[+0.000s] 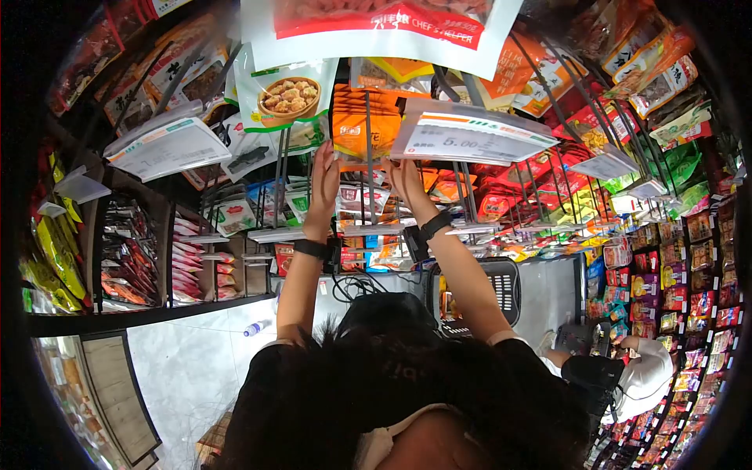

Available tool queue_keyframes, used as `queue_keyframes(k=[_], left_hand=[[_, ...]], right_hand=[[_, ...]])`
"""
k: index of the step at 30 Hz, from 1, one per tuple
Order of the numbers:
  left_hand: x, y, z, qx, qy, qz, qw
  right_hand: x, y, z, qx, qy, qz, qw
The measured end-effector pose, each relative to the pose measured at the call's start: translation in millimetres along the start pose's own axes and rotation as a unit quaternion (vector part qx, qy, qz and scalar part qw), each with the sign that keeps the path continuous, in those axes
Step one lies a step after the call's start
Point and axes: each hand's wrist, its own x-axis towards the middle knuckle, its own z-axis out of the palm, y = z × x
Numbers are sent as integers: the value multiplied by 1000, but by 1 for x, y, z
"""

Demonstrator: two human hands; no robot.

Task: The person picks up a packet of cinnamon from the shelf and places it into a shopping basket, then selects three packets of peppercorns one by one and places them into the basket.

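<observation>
In the head view, a row of orange snack packets hangs from a rack hook in front of me, one behind another. My left hand is raised at the lower left edge of the front packet, its fingertips closed at that edge. At the lower right corner of the same packet, my right hand has its fingers closed on it. A price tag reading 5.00 juts out just above my right hand and hides part of the fingers. Dark straps with small devices circle both wrists.
A white and green packet hangs left of the orange ones. Above hangs a large white and red packet. Metal hooks and price tags stick out around my hands. A dark shopping basket stands below. Another person is low at the right.
</observation>
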Motion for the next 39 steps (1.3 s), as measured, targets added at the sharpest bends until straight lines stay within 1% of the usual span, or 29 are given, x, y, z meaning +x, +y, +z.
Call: queue_keyframes(k=[2, 3, 4, 5, 6, 7, 8, 9, 11, 13, 14, 16, 17, 18, 21, 24, 27, 30, 33, 35, 37, 38, 39], left_hand=[[-3, -9, -5, -5, 12, 17, 1000], [-4, -14, -8, -7, 18, 26, 999], [-1, -16, -11, 14, 16, 6, 1000], [5, -18, -14, 36, 15, -14, 999], [8, -18, -16, 58, 15, -35, 998], [5, -11, -15, 49, -2, -19, 999], [1, -4, -14, 40, -18, -4, 999], [-2, 1, -13, 30, -34, 11, 999], [1, -17, -26, 128, -43, 68, 989], [1, -23, -31, 176, -50, 82, 980], [0, -27, -33, 177, -52, 67, 981], [-8, -5, -20, 136, -61, 4, 989], [-14, 10, -9, 94, -66, -46, 992], [-19, 23, 0, 51, -71, -96, 992], [-26, 18, -2, 41, -79, -56, 994], [-31, 22, 0, 30, -68, -74, 995], [-34, 23, 4, 22, -68, -37, 997], [-44, 34, 9, 14, -68, -70, 995], [-55, 37, 11, 23, -43, -66, 997], [-66, 42, 14, 30, -20, -85, 996], [-75, 43, 15, 40, -10, -104, 994], [-80, 41, 12, 47, -11, -113, 992], [-84, 42, 12, 54, -12, -123, 991]], right_hand=[[-6, -14, -2, -44, 12, 3, 999], [-4, -9, -1, -28, 24, -17, 999], [-2, 0, 0, -12, 34, -38, 999], [7, 21, 3, 48, 47, -77, 995], [6, 22, 5, 64, 50, -81, 993], [2, 9, 6, 81, 52, -85, 992], [-6, -4, 3, 55, 44, -55, 996], [-11, -15, 1, 76, 23, -27, 996], [-22, -36, -3, 115, -15, 31, 993], [-31, -40, -3, 285, -67, 55, 955], [-36, -42, -10, 277, -117, 60, 952], [-46, -63, -13, 325, -139, 72, 933], [-49, -68, -14, 348, -150, 78, 922], [-48, -64, -11, 340, -145, 101, 924], [-48, -54, -7, 333, -132, 97, 929], [-50, -52, -5, 318, -115, 99, 936], [-54, -52, -4, 325, -109, 108, 933], [-58, -52, -7, 309, -111, 119, 937], [-65, -50, -9, 293, -122, 133, 939], [-71, -47, -10, 289, -125, 134, 940], [-82, -60, -10, 286, -120, 123, 943], [-91, -71, -14, 250, -109, 145, 951], [-95, -68, -14, 261, -113, 140, 948]])
